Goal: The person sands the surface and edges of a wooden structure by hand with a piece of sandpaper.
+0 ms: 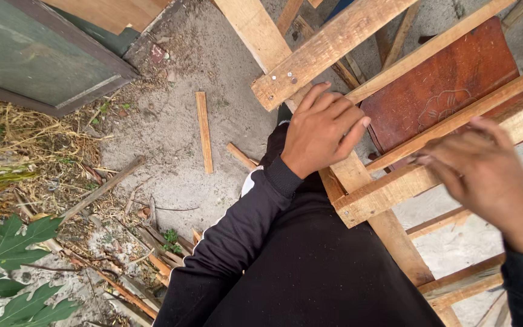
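Black sleeves and a dark lap filled the bottom of the view, closest of all. Beyond them sprawled the big piece: a wooden frame (pixel 388 188) of rough slats, nailed crosswise and lying over the sandy concrete ground (pixel 171 127). Under its upper slats sat a reddish-brown board (pixel 437 85) with a carved outline on its face. Off to the upper left leaned a green panel (pixel 25 54) in a dark frame, with dry grass and broad green leaves (pixel 7 254) below it.

Now the hands! The left hand (pixel 322 130) lay flat on the long slanting slat where a cross slat met it, fingers loosely together and curled down, pressing rather than gripping. The right hand (pixel 485 175) was blurred over the lower cross slat, fingers extended and slightly spread, touching the wood; I couldn't tell whether it held anything.

Smallest last: a loose wood strip (pixel 204 130) lay alone on the ground, well apart from the frame.
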